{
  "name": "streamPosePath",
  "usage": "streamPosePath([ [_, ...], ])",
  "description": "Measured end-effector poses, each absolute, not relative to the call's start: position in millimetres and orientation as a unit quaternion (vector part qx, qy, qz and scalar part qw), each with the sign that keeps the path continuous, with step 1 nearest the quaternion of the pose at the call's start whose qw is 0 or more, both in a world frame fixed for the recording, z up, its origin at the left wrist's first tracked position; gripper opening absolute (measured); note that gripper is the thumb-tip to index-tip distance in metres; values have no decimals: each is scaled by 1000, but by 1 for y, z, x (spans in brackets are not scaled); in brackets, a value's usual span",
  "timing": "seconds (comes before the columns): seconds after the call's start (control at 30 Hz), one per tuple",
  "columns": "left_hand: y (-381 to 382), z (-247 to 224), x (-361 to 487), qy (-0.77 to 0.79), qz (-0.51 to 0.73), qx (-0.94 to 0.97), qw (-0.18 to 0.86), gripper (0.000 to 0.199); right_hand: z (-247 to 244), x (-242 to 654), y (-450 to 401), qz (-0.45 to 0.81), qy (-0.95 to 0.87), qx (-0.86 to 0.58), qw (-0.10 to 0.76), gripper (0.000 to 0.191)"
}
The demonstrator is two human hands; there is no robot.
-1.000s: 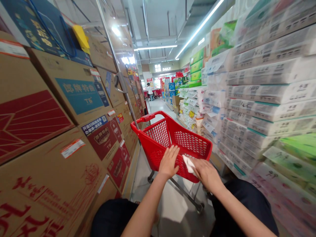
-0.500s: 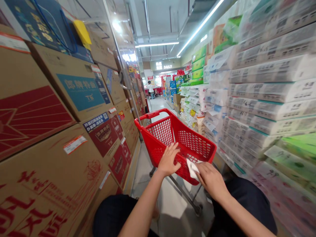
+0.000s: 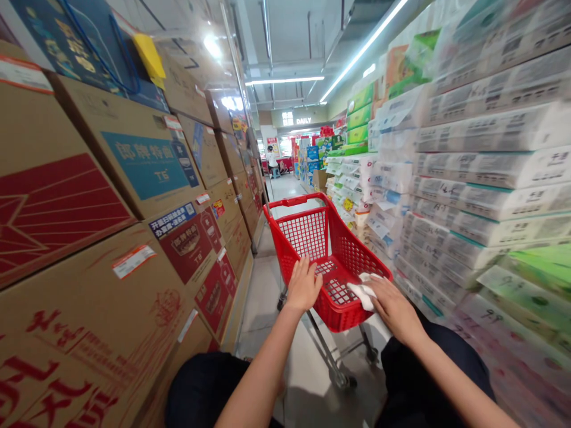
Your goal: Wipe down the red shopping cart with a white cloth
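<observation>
A red plastic shopping cart (image 3: 352, 238) on grey metal legs with wheels stands right in front of me, its handle at the far end. Its basket holds nothing that I can see. My left hand (image 3: 304, 285) rests on the near left rim, with fingers stretched out. At the near right corner my right hand (image 3: 397, 306) grips a crumpled white cloth (image 3: 366, 291) and presses it on the rim. Whether it is cloth or paper is hard to tell. My knees show on both sides of the cart.
Stacked cardboard cartons (image 3: 178, 244) line the left side closely. Piles of plastic-wrapped tissue packs (image 3: 473, 172) rise on the right. The tiled aisle floor (image 3: 288, 185) runs on beyond the cart, and a person (image 3: 272, 159) sits far off on a blue stool.
The cart has turned and its far end has shifted right. My right hand has moved right with the cloth along the rim to the corner. My left hand stays on the left rim.
</observation>
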State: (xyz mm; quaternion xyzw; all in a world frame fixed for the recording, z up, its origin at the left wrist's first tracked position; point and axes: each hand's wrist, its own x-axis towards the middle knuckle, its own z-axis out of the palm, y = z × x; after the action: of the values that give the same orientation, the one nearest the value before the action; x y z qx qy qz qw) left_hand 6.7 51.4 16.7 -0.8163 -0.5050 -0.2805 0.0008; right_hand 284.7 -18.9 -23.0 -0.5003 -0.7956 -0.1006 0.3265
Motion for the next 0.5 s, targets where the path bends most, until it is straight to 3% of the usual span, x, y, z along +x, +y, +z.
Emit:
streamPosePath([
  [0.23,0,11,62,-407,-274,-872,9,48,-30,221,-37,-155,-819,-457,310,43],
  [0.4,-4,6,43,-398,-245,-884,21,74,-24,260,-25,-147,-848,-428,275,41],
  [0.5,3,5,30,-394,-237,-888,25,74,-22,292,-16,-155,-834,-454,272,40],
])
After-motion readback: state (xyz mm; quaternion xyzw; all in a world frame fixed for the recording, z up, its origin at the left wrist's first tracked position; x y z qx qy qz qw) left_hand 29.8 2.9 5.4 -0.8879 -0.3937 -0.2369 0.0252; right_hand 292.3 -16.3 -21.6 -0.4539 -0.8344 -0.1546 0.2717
